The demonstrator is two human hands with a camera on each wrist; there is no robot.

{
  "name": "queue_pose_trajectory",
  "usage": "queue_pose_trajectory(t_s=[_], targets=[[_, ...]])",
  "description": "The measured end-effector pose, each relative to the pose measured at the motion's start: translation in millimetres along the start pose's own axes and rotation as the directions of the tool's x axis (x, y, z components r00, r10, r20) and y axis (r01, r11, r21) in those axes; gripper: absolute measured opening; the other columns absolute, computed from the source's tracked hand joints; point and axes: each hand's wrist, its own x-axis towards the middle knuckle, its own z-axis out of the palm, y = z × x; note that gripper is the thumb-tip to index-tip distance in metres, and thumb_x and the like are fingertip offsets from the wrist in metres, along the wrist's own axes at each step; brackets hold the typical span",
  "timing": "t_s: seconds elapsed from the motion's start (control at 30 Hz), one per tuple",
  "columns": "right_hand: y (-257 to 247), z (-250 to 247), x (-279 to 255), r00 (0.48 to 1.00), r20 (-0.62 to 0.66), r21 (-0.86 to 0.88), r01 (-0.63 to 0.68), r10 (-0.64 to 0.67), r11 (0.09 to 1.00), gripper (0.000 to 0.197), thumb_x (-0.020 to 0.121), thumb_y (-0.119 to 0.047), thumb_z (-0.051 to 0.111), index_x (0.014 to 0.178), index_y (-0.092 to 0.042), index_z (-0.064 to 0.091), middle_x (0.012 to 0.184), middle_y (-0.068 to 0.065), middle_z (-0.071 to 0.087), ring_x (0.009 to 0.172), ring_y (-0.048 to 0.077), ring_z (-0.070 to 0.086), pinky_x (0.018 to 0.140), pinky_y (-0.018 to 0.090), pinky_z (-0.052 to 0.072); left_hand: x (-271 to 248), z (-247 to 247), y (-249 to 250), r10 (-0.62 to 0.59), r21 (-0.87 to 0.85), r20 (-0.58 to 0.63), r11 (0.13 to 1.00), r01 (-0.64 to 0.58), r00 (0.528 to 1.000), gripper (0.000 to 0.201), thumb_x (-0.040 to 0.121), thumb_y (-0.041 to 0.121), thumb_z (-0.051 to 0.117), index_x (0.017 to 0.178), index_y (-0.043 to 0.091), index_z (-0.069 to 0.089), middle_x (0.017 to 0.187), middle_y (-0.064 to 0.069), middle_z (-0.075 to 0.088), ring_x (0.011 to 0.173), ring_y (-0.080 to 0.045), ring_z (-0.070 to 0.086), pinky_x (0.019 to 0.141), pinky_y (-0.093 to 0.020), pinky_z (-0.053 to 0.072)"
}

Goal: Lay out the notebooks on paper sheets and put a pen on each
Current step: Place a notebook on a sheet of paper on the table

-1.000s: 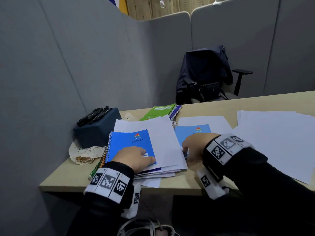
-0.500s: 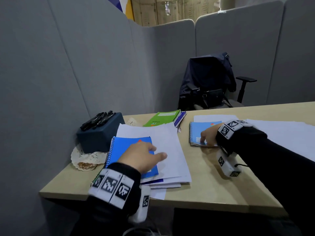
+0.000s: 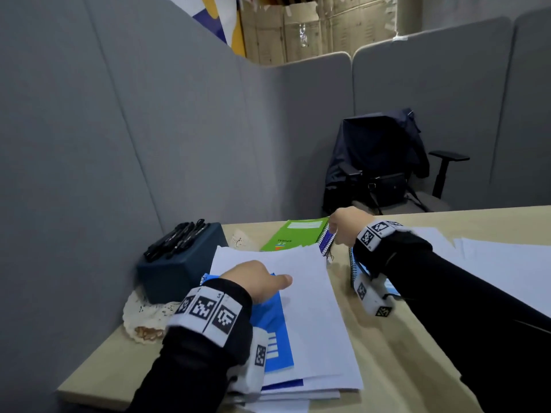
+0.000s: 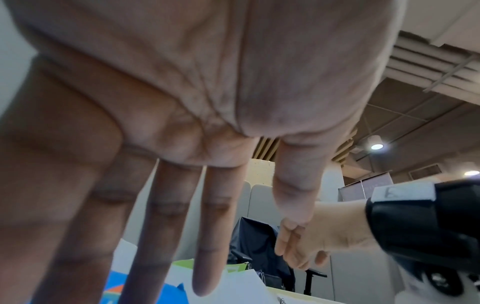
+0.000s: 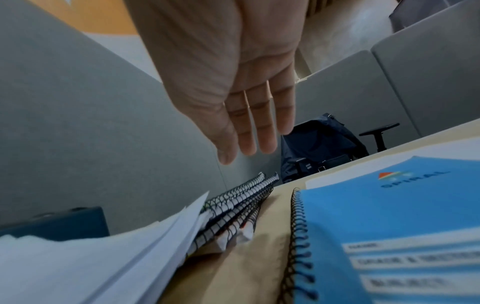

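Observation:
My left hand (image 3: 262, 280) lies over a blue spiral notebook (image 3: 274, 332) on top of a stack of white paper (image 3: 310, 308); its fingers (image 4: 207, 236) are straight and hold nothing. My right hand (image 3: 346, 226) hovers with straight fingers (image 5: 249, 131) over the spiral edges of a pile of notebooks (image 5: 241, 209) topped by a green notebook (image 3: 293, 234). A second blue notebook (image 5: 389, 216) lies on a paper sheet under my right forearm. Several black pens (image 3: 176, 236) lie on a dark blue box (image 3: 179, 272).
Loose white sheets (image 3: 507, 263) are spread over the right of the desk. A lace doily (image 3: 143, 314) sits under the box at the left edge. Grey partition walls close off the left and back. A chair with a dark jacket (image 3: 378, 162) stands behind the desk.
My right hand has let go of the blue notebook on the sheet and moved back to the green-topped pile. My left hand slid a little forward on the near blue notebook.

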Motion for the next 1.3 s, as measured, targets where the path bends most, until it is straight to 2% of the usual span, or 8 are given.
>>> queue_pose_trajectory(t_s=[0.1,0.3,0.43,0.53,0.73,1.0,1.17,1.3], targets=[[-5,12,16,0.994,0.102,-0.087,0.035,-0.026,0.996,0.04,0.087,-0.007,0.052,0.125,-0.016,0.059,0.129,0.004,0.059,0.113,0.027,0.06,0.092,0.032,0.049,11,-3,-3,-0.009,0.013,0.004,1.0,0.009,1.0,0.06,0.087,0.061,0.046,0.111,0.009,0.064,0.102,-0.01,0.065,0.104,-0.026,0.063,0.066,-0.028,0.041],[-8,41,45,0.939,0.314,-0.091,0.176,-0.139,0.98,0.072,0.088,-0.013,0.06,0.15,-0.025,0.026,0.154,0.013,0.025,0.136,0.032,0.037,0.104,0.038,0.038,15,3,-11,-0.022,0.106,0.075,0.994,0.014,0.997,0.066,0.086,0.066,0.041,0.125,0.015,0.058,0.129,-0.001,0.058,0.115,-0.02,0.056,0.082,-0.028,0.039],[-5,51,48,0.98,0.09,-0.091,0.185,-0.177,0.979,0.032,0.087,-0.017,0.054,0.118,-0.021,0.061,0.122,0.007,0.061,0.11,0.028,0.059,0.089,0.036,0.051,7,0,-10,-0.029,0.152,0.126,0.988,0.01,0.992,0.063,0.087,0.067,0.038,0.114,0.017,0.063,0.1,0.001,0.057,0.086,-0.015,0.053,0.06,-0.021,0.033],[-4,44,53,0.98,0.096,-0.127,0.185,-0.173,0.975,0.03,0.083,-0.005,0.054,0.111,-0.015,0.06,0.112,0.007,0.063,0.103,0.029,0.061,0.075,0.031,0.048,5,-1,-12,-0.038,0.147,0.135,0.989,0.018,0.99,0.062,0.086,0.069,0.038,0.108,0.018,0.065,0.094,0.003,0.057,0.078,-0.011,0.051,0.06,-0.019,0.035],[15,24,43,0.974,-0.116,-0.145,0.176,-0.193,0.974,0.027,0.084,-0.006,0.051,0.11,-0.016,0.054,0.111,0.006,0.057,0.104,0.029,0.059,0.073,0.034,0.046,3,0,-10,-0.046,0.137,0.137,0.99,0.027,0.989,0.059,0.083,0.071,0.04,0.1,0.02,0.064,0.092,0.004,0.057,0.073,-0.008,0.051,0.062,-0.02,0.037],[33,-30,-19,0.816,-0.561,-0.083,0.116,-0.142,0.99,0.017,0.085,-0.016,0.055,0.102,-0.015,0.052,0.097,0.007,0.058,0.087,0.035,0.06,0.058,0.034,0.036,-12,-10,-11,0.062,-0.073,-0.004,0.995,-0.062,0.998,0.048,0.082,0.065,0.051,0.075,0.018,0.06,0.091,0.005,0.069,0.089,-0.012,0.063,0.077,-0.027,0.044],[23,-68,-81,0.768,-0.638,0.079,0.133,-0.052,0.988,0.017,0.086,-0.023,0.052,0.095,-0.011,0.044,0.085,0.008,0.057,0.076,0.036,0.056,0.058,0.035,0.038,-47,-10,32,0.263,-0.205,-0.298,0.921,-0.331,0.918,0.04,0.085,0.051,0.058,0.114,0.024,0.066,0.109,0.009,0.066,0.101,-0.009,0.06,0.089,-0.027,0.048],[12,-82,-118,0.818,-0.556,0.435,0.133,0.149,0.89,0.018,0.082,-0.021,0.053,0.087,-0.012,0.039,0.075,0.006,0.055,0.07,0.033,0.051,0.06,0.035,0.042,-76,27,89,0.354,-0.386,-0.317,0.799,-0.461,0.88,0.052,0.079,0.056,0.064,0.123,0.032,0.054,0.103,0.013,0.063,0.093,-0.002,0.058,0.074,-0.02,0.046]])
